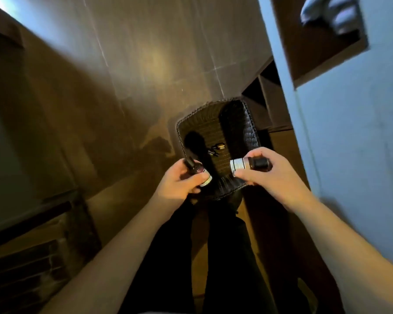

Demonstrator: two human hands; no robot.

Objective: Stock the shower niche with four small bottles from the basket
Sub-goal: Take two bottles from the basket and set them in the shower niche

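Two bottles, one gripped in each hand's fingers [244,175], above basket [236,123].

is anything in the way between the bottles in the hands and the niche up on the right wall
Nothing visible. The left hand and right hand each hold a bottle over the basket; the niche opening faces open air, though pale items sit inside.

Brown tiled floor [127,71] is filling the upper left; a blue wall [349,143] is running down the right; dark trousers [225,257] are showing at bottom centre.
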